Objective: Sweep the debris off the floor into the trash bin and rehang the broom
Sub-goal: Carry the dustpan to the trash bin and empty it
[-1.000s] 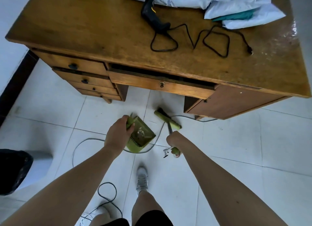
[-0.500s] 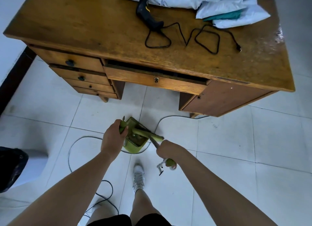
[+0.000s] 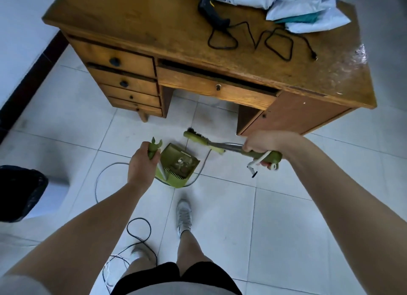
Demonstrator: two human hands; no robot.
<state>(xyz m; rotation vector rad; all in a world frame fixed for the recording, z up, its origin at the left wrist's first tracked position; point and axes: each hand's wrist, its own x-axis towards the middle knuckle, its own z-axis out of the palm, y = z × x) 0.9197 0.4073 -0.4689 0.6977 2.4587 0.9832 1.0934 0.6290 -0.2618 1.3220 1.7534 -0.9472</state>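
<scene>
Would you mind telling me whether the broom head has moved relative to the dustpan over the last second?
Yes. The broom head was over the dustpan half a second ago; now it sits beyond the pan's far edge, nearer the desk.

The dustpan (image 3: 179, 165) sits on the floor (image 3: 275, 217) at the centre, debris (image 3: 181, 162) lying in it. The left hand (image 3: 142, 162) grips the dustpan's handle at its 9 o'clock side. The broom (image 3: 211, 143) lies across from 12 to 3 o'clock of the dustpan, its head just beyond the pan's far edge, its handle in the right hand (image 3: 263, 143). The desk (image 3: 136, 21) stands at 12 o'clock; on its tabletop, toward 1 o'clock, rest a corded tool (image 3: 212, 10) and bags (image 3: 308, 8). The trash bin (image 3: 21, 193) stands at 9 o'clock. A cable (image 3: 103, 173) runs under the dustpan.
</scene>
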